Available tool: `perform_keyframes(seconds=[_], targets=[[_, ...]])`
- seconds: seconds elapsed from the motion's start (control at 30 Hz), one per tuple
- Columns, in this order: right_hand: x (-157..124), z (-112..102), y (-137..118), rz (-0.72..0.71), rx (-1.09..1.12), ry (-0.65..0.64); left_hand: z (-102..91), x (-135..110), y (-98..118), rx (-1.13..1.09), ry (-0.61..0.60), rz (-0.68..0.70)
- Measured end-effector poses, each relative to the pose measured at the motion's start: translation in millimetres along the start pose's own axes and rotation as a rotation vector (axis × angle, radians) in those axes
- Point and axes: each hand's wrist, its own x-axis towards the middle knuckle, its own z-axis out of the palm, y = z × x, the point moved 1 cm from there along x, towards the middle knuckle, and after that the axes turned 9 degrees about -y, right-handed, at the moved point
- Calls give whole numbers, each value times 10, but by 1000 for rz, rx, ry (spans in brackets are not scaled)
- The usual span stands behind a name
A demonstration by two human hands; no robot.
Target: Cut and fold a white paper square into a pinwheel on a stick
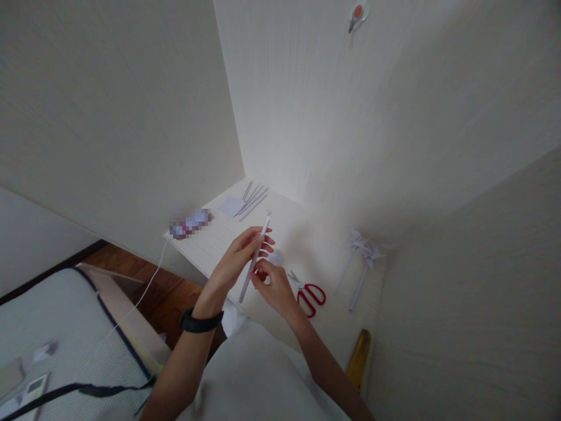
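Observation:
A slim white stick (244, 287), seemingly a rolled paper tube, slants up and away in front of me, with a small pale tip at its upper end. My left hand (245, 248) grips it between the thumb and fingers near its upper half. Lower down, my right hand (275, 285) has its thumb and forefinger curled in against the stick's side. Scissors (309, 297) with red handles lie partly spread on the white table (289, 225), just right of my right hand. A small whitish piece (275, 257) behind my fingers is partly hidden.
Two white paper pinwheels (366, 252) on sticks lie at the right. Several thin sticks (254, 203) and a pale paper square (230, 206) lie at the far corner, near a blurred-out object (190, 224). A yellow object (359, 355) stands by the right wall. A white cable (151, 292) hangs at left.

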Motion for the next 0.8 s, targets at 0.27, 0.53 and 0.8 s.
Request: perform_keyframes(seconds=[0.27, 0.53, 0.8], targets=[[-22, 75, 34, -27, -48, -144, 27, -154, -20, -195, 94, 49], [18, -123, 493, 40, -212, -133, -45, -250, -67, -248, 147, 106], [25, -437, 1136, 233, -390, 88, -148, -192, -244, -173, 207, 30]])
